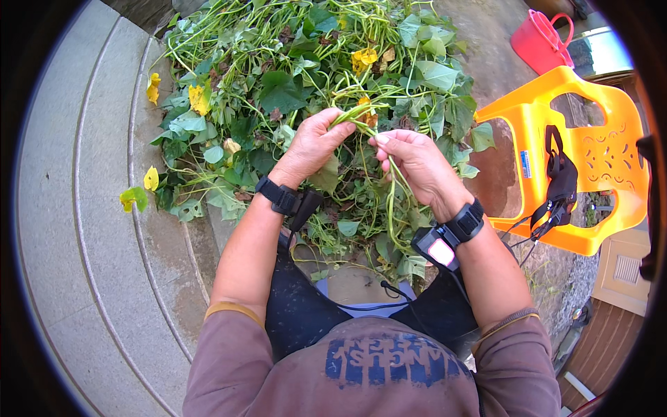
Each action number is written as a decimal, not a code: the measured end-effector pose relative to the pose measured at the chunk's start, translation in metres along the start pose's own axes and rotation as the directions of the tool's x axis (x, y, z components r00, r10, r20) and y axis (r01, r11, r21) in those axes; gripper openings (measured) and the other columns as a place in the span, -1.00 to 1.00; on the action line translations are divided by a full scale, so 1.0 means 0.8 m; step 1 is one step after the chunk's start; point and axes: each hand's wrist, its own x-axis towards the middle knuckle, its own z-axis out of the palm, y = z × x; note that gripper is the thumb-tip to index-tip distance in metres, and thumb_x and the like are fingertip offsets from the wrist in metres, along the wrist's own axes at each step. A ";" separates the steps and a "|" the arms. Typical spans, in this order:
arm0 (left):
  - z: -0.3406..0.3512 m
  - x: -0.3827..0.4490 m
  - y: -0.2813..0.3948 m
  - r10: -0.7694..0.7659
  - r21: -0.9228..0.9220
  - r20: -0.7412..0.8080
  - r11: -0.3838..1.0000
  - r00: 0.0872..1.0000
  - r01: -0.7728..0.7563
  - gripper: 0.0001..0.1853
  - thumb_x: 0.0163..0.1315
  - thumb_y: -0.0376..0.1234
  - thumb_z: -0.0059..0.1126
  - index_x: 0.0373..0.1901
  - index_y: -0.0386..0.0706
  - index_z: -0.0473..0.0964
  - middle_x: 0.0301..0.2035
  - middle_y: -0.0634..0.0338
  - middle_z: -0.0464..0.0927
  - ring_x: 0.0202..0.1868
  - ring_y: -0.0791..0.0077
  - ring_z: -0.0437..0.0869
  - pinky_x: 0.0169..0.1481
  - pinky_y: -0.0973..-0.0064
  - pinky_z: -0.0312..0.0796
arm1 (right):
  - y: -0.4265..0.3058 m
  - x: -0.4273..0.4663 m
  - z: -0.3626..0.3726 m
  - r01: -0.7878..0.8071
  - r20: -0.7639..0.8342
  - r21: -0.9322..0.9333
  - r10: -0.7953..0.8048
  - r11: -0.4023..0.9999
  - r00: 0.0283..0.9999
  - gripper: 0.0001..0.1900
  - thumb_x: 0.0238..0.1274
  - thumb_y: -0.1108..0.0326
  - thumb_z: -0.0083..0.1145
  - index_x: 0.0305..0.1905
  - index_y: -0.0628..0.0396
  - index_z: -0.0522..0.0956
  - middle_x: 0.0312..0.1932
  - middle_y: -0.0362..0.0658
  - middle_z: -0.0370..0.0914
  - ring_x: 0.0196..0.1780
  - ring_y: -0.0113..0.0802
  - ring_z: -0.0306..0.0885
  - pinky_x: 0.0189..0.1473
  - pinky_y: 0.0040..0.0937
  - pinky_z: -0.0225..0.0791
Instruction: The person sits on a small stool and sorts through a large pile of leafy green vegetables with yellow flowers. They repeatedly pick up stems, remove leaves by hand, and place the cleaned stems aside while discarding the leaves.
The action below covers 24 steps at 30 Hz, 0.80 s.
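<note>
A small bunch of green leaf stems [359, 115] lies between my two hands, above a large heap of leafy green vines [281, 94]. My left hand [316, 139] grips the bunch near its upper end, between thumb and fingers. Close to its right, my right hand [409, 159] pinches the same stems between thumb and forefinger. Longer stems hang from my right hand down toward my lap. The heap holds broad green leaves, some yellow leaves [199, 100] and brown withered ones. Both wrists wear black straps with devices.
An orange plastic chair [599, 140] with a black strap [561, 182] on it stands at the right. Behind it are a red bucket [536, 44] and a shiny metal vessel [599, 52]. Concrete steps [109, 208] run along the left. Loose leaves [134, 198] lie on the step edge.
</note>
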 end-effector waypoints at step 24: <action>0.045 -0.021 0.044 -0.272 -0.439 0.306 0.810 0.912 0.389 -0.75 0.20 -0.18 0.15 -0.24 -0.15 0.48 -0.60 0.49 0.32 -0.63 0.78 0.19 -0.54 0.75 0.07 | -0.007 0.018 -0.022 0.079 -0.020 0.561 -0.081 0.824 0.996 -0.82 0.32 0.36 -0.08 -0.13 0.23 0.45 -0.45 -0.19 0.49 -0.40 -0.47 0.48 -0.34 -0.51 0.44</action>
